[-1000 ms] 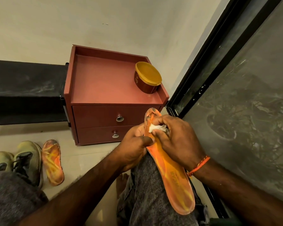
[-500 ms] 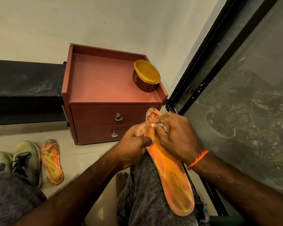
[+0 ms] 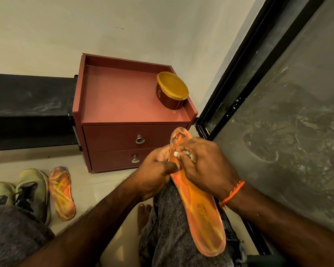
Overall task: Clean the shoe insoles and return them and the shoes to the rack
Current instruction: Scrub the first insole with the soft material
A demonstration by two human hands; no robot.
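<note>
- Insole [image 3: 199, 209] in orange with yellow streaks lies along your right knee [image 3: 174, 218], heel end near you, toe end pointing far toward the cabinet.
- Your left hand [image 3: 154, 176] grips the insole's left edge at the forefoot, thumb curled over the top face and the other fingers wrapped underneath.
- Your right hand [image 3: 204, 164] presses down on the forefoot from the right, its fingers curled and pinching a small white wad [image 3: 183, 153], which touches the insole surface; only scraps of the wad show between the fingers.
- An orange thread band [image 3: 232, 191] sits on your right wrist.
- The toe tip of the held insole looks worn and dirty just beyond your fingers.
- A second insole [image 3: 61, 193] of the same pattern lies flat on the floor at the near left, just beside a pair of yellow-green shoes [image 3: 30, 191] that stand further left.
- A reddish cabinet [image 3: 123, 105] with two drawers stands at the far centre against the wall; a round tub with a yellow lid [image 3: 172, 89] rests on the right of its top.
- A dark window frame [image 3: 239, 78] runs along the right side.
</note>
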